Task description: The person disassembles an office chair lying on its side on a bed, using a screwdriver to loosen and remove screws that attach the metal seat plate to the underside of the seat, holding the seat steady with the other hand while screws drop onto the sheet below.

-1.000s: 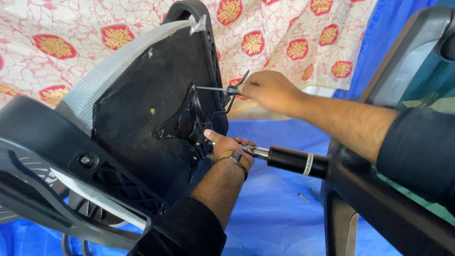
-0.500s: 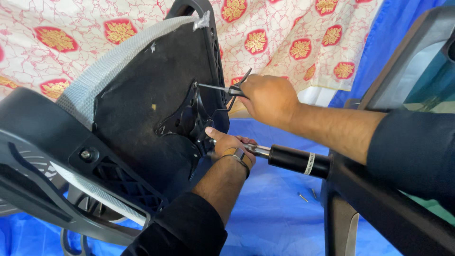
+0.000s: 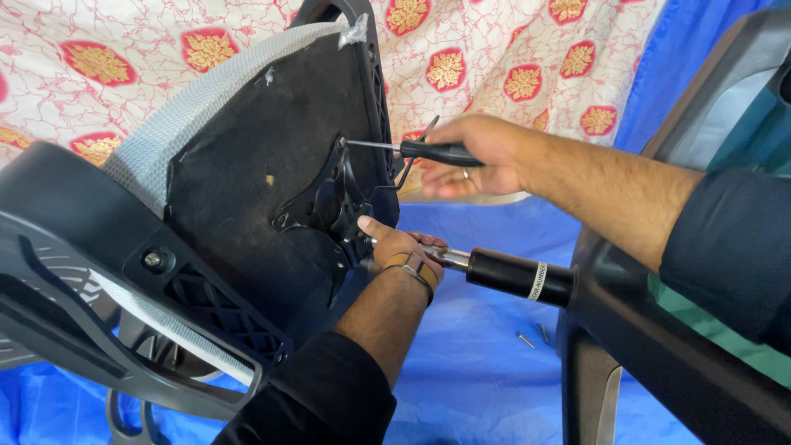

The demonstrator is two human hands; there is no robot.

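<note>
Near, lower centre of the frame: my dark left sleeve runs up to my left hand [image 3: 401,250], which is curled closed around the joint where the black gas-lift cylinder with a silver rod [image 3: 517,276] meets the underside of the seat; a tan wrist strap [image 3: 416,268] crosses the wrist. The cylinder extends from this hand toward the right of the frame. Just below it, two small loose screws [image 3: 531,336] lie on the blue plastic sheet [image 3: 486,371] that covers the floor.

Left and centre: the overturned office chair seat with black fabric underside and grey mesh edge [image 3: 247,165] stands tilted, and its black plastic armrest frame [image 3: 99,272] fills the lower left. The black metal mounting plate [image 3: 325,202] sits at the centre of the seat's underside, just above my left hand.

Upper centre: my right hand [image 3: 482,156] grips the black handle of a screwdriver [image 3: 412,149], its thin shaft held level with the tip touching the upper edge of the mounting plate.

Right edge: a dark chair part [image 3: 659,330] crosses in front of my right forearm.

Far, top of the frame: a white cloth with red and gold floral medallions [image 3: 511,58] hangs behind.
</note>
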